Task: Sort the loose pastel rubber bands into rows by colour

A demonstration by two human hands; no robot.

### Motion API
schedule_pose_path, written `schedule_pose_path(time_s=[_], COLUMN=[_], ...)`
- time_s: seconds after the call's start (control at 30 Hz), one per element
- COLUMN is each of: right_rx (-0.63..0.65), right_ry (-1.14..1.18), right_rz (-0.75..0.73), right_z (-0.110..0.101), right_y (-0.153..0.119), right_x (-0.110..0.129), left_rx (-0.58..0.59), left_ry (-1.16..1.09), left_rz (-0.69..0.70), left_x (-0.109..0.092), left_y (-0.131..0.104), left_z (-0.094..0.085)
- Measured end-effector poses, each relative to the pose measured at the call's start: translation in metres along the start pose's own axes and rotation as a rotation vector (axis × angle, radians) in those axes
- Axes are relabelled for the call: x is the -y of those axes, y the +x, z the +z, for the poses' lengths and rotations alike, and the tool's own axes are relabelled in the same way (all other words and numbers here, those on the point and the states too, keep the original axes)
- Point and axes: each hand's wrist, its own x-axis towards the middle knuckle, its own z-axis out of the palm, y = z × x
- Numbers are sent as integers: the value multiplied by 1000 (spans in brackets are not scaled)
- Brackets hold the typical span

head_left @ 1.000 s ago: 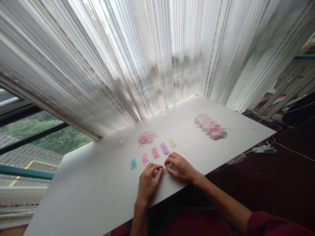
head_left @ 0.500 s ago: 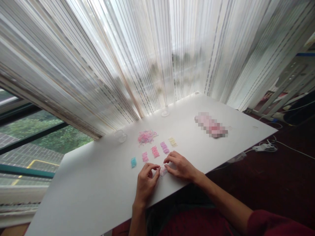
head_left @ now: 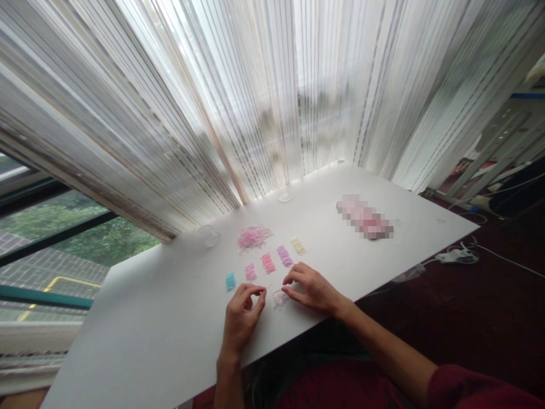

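Note:
My left hand (head_left: 243,315) is closed in a pinch, with a thin pink elastic band (head_left: 268,286) sticking out from its fingertips. Just right of it lies a small loose pile of pale pink and whitish bands (head_left: 280,298) on the table. My right hand (head_left: 313,289) rests at that pile's right side, thumb and forefinger a little apart. Beyond the hands runs a row of small groups sorted by colour: blue bands (head_left: 230,282), light pink bands (head_left: 250,272), deeper pink bands (head_left: 268,263), purple bands (head_left: 284,256) and yellow bands (head_left: 298,246).
A larger mixed heap of bands (head_left: 254,237) lies behind the row. Two clear, shallow round pieces, a left one (head_left: 210,237) and a back one (head_left: 285,196), sit near the curtain (head_left: 264,102). A blurred-out pink item (head_left: 365,217) lies on the white table (head_left: 162,318) at right.
My left hand has moved left, away from the small pile, with a thin pink band in its fingertips. My right hand has stayed almost still.

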Motion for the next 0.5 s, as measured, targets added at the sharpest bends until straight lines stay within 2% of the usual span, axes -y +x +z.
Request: schedule_pose_path(time_s=[0.07, 0.2, 0.5], right_rx=[3, 10, 17], right_ry=[0, 1, -16], right_rz=[7, 10, 14], right_z=[0, -1, 0], right_y=[0, 1, 2], right_x=[0, 1, 2], left_rx=[-77, -59, -39], left_ry=[84, 226, 320], left_rz=[-25, -52, -63], left_x=[8, 20, 24], left_y=[2, 5, 9], left_z=[-13, -28, -23])
